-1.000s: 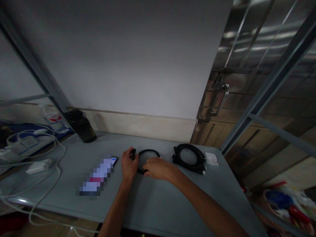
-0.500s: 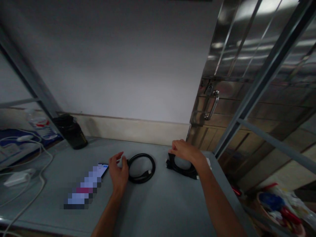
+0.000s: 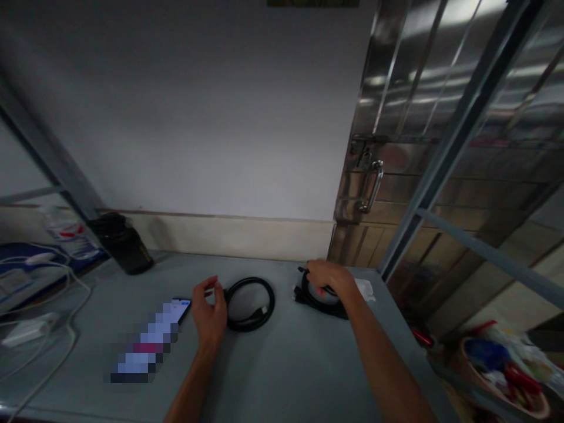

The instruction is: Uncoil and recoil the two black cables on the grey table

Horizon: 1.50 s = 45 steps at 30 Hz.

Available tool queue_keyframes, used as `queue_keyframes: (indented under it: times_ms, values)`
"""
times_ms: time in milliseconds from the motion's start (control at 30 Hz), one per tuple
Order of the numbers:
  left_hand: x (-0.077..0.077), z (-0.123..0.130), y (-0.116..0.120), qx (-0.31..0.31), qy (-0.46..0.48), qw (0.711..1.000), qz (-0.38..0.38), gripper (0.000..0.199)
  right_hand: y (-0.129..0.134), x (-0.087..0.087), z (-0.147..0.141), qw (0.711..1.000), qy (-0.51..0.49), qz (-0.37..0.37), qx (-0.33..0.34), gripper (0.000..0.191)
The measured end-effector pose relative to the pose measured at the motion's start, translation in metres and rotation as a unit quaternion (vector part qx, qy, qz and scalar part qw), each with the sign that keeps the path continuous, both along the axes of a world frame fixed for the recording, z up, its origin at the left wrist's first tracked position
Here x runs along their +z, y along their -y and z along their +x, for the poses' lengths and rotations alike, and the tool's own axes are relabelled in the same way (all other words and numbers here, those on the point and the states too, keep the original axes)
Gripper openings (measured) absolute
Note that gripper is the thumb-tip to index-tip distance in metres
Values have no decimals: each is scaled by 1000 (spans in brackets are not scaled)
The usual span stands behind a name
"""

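Observation:
My left hand [image 3: 209, 305] rests on the table between a phone and a coiled black cable [image 3: 269, 305], its fingers curled but apart and nothing seen in them. The coil lies flat, with a plug end inside its ring. At the right, my right hand [image 3: 330, 277] is closed on the upper side of a second black cable coil [image 3: 321, 305]. Part of that coil is hidden under the hand and wrist. The phone [image 3: 154, 338], its screen lit and blurred out, lies left of my left hand.
A black container [image 3: 123, 244] and a plastic bottle [image 3: 73, 232] stand at the back left. White cables and an adapter [image 3: 30, 329] lie at left. White paper [image 3: 365, 289] lies beside my right wrist. Metal frame posts [image 3: 408, 229] rise at both sides; a filled basket [image 3: 506, 376] is lower right.
My right hand has shifted slightly, its fingers now lower at the second coil, and more of the white paper shows. The view has moved a little; my left hand looks nearly the same.

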<state>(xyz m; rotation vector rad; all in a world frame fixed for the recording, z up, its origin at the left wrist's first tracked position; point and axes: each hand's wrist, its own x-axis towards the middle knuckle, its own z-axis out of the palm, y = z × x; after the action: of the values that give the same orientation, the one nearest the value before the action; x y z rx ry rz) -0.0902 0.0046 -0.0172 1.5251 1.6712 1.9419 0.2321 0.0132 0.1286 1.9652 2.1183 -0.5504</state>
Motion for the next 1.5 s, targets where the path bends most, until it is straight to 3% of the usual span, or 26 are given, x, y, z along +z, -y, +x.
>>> queue_keyframes:
  times_ms: [133,267,433,533,767,900,1000,1167,1367,1433,1500]
  values:
    - [7,5,4,-15,14,1000,7,31,7,22,26,994,-33,104,-24,22]
    - [15,12,11,-37,38,999,7,36,23,51,42,968,-88,234,-29,29]
    - [22,19,21,-146,128,981,-31,42,34,65,19,919,-182,349,-23,26]
    - [24,19,25,-211,147,965,-56,44,31,52,-20,893,-251,373,7,26]
    - [25,22,20,-333,228,906,-124,78,26,-22,-116,921,-209,296,143,28]
    - [21,24,14,-326,293,885,-159,59,32,-56,-142,923,-212,248,206,29]
    - [19,21,9,-309,341,874,-154,46,37,-61,-148,916,-233,230,234,31]
    - [16,15,-1,-303,406,849,-150,33,34,-48,-134,907,-273,204,247,26]
    - [10,11,-7,-296,464,822,-145,31,10,-18,-84,903,-311,248,162,24]
    - [9,10,-8,-295,474,818,-141,32,4,-2,-59,877,-355,309,96,29]
    - [9,9,-8,-293,481,815,-138,34,2,15,-31,822,-415,389,36,31]
